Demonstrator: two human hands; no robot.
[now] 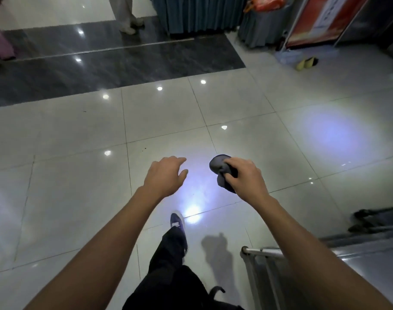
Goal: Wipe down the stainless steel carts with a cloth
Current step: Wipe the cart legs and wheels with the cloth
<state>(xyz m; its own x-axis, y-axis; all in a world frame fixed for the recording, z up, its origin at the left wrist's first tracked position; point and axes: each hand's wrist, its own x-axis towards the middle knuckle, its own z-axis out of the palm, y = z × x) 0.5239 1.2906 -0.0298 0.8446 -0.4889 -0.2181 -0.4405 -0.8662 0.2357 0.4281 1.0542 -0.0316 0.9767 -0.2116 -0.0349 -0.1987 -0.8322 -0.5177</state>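
Here, dark cloth [221, 173] bunched in right hand [244, 177], long axis front-to-back; left hand [165, 175] fingers relaxed, empty.

Open floor [83, 139] ahead; cart [267, 251], seemingly, crowds lower right.

Glossy pale tile floor [79, 198] underfoot, catching ceiling-light glare, with a dark marble band [101, 63] across the far side. A shoe [177, 222] is planted on the tiles at centre. Cart [264, 251] stands at bottom right. Far right, yellow slippers [306, 63] lie near a sign stand [320, 21]. Draped tables [197, 12] stand beyond the band, a person's feet [129, 26] beside them.
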